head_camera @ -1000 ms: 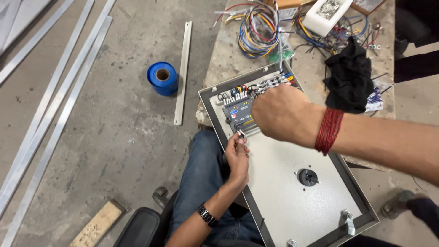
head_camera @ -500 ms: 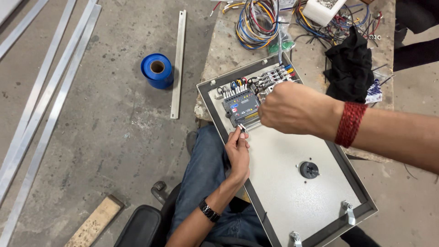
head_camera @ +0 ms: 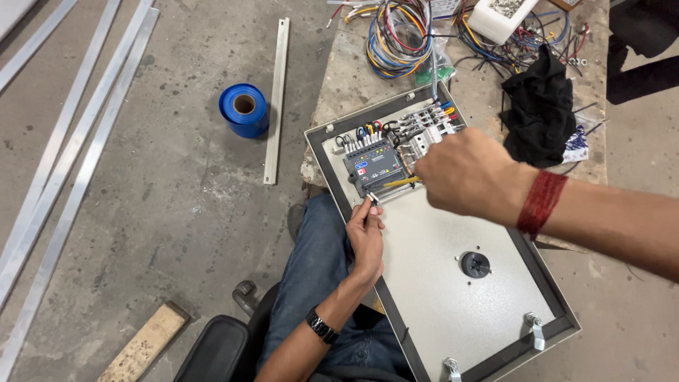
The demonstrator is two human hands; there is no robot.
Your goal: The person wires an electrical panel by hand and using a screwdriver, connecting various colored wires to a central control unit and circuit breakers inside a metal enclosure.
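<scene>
Panel box [head_camera: 453,283], grey metal enclosure w/ pale back plate, rests across the person's lap in blue jeans and leans onto edge of concrete surface [head_camera: 353,71]. Nearest: black chair arm [head_camera: 212,350], wood offcut [head_camera: 145,343] on floor, black watch on left wrist. Left hand [head_camera: 366,237] sits on the box's left rim, fingers [head_camera: 368,211] pinched shut on a small thin part, too small to tell what, just below the dark controller module [head_camera: 375,166]. Right hand [head_camera: 472,175], red thread band at wrist, comes in from the right over the plate; fingers closed round a yellow-handled tool [head_camera: 402,182], tip pointing at module's lower right corner. Right hand and forearm cover part of the white terminal blocks [head_camera: 428,127] and mid plate. Black round knob [head_camera: 475,264] lower on plate; two metal latches at bottom rim. Farther: blue tape roll [head_camera: 244,110] on floor, flat metal bar [head_camera: 276,99] beside it, long aluminium strips [head_camera: 64,155] at left. On surface beyond box: coiled coloured wires [head_camera: 399,35], black cloth [head_camera: 541,110], white box [head_camera: 502,18] among more wires.
</scene>
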